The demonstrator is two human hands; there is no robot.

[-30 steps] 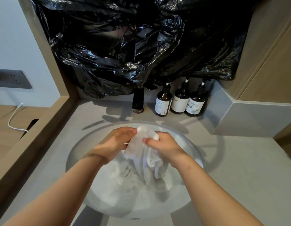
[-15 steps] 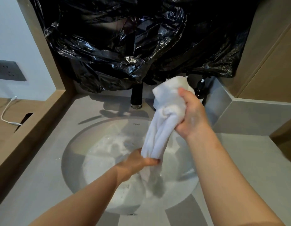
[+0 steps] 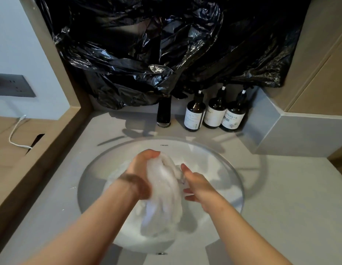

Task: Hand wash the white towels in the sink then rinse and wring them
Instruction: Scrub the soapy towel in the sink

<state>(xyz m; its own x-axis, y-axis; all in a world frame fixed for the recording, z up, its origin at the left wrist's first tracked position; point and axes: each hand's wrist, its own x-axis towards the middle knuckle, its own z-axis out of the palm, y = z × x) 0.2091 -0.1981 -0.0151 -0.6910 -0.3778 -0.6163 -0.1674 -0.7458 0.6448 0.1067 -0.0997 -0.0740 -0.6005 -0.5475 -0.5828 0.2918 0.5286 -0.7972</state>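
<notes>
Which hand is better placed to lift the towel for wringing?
Left, probably: the left hand grips the towel by its top above the sink; the right hand sits lower at its side, its hold blurred.

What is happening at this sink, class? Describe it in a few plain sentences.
A person is washing a white towel by hand over the sink. The left hand grips the bunched top of the towel, and the right hand holds it from the other side; motion blurs the picture. The towel's lower end hangs into sudsy water. Three brown bottles and a black tap stand behind the sink, under a black plastic bag.
</notes>
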